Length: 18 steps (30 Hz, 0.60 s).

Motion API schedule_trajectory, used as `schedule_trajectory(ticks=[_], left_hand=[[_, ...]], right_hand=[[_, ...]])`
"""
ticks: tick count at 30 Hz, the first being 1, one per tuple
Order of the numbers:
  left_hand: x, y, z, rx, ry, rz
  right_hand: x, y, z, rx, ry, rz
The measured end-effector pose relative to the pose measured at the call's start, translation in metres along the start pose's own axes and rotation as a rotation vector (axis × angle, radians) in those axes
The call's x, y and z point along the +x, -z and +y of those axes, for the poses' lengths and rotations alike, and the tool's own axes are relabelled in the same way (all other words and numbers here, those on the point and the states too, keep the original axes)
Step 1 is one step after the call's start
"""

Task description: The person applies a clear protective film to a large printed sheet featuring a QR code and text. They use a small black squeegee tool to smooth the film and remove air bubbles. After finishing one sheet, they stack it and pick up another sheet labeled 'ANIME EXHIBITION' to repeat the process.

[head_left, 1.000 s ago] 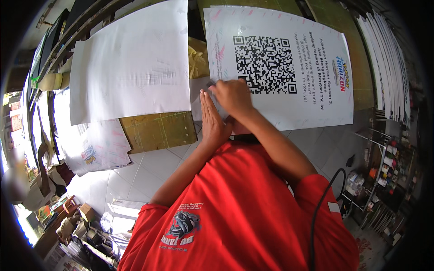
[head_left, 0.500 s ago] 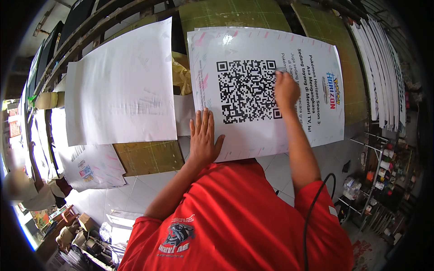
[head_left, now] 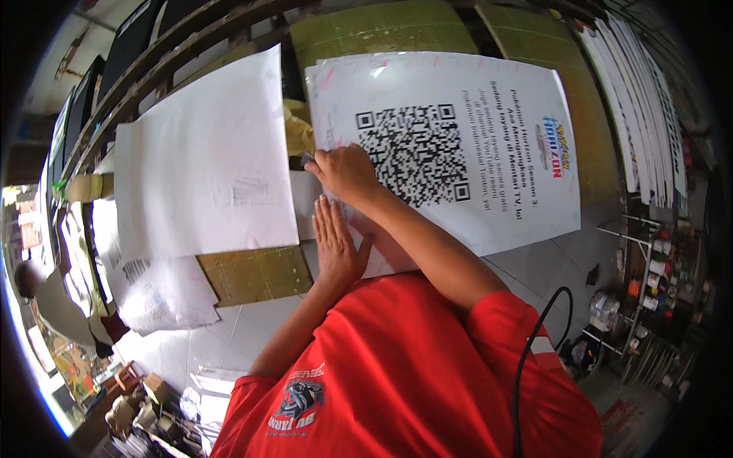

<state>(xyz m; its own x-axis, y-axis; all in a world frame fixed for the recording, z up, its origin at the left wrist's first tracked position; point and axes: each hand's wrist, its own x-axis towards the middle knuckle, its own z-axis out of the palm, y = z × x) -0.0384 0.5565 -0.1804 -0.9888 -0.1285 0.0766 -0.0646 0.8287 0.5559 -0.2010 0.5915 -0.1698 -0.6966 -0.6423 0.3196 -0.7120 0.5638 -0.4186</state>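
Green surface [head_left: 366,30]: printed sheet [head_left: 443,145] laid on top. At sheet's left edge: small grey piece [head_left: 308,160] pinched by right hand [head_left: 347,174]; left hand [head_left: 340,248] flattened, fingers together. Even pressure is advised.

The right hand [head_left: 347,174] partly hides a small grey object [head_left: 307,159], kind unclear; the right forearm [head_left: 434,235] covers some of the printed sheet [head_left: 450,160] toward the near edge of the table [head_left: 256,276].

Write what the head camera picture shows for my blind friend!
A person's right hand holds a small grey thing at the left edge of a white poster with a square code. The left hand lies flat nearby; another sheet lies further left.
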Motion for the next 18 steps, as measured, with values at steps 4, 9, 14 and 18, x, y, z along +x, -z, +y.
schedule_trajectory(ticks=[4,9,14,18], left_hand=[[0.021,0.013,0.012,0.093,-0.008,-0.092],[0.058,0.008,0.011,0.155,-0.039,-0.132],[0.058,0.008,0.011,0.180,0.023,-0.199],[0.058,0.007,0.012,0.204,0.022,-0.178]], right_hand=[[0.000,0.079,0.128,0.128,-0.392,0.212],[-0.069,0.184,0.307,-0.489,-0.982,0.201],[-0.038,0.131,0.267,-0.465,-0.872,0.206],[0.008,0.091,0.205,-0.375,-0.758,0.164]])
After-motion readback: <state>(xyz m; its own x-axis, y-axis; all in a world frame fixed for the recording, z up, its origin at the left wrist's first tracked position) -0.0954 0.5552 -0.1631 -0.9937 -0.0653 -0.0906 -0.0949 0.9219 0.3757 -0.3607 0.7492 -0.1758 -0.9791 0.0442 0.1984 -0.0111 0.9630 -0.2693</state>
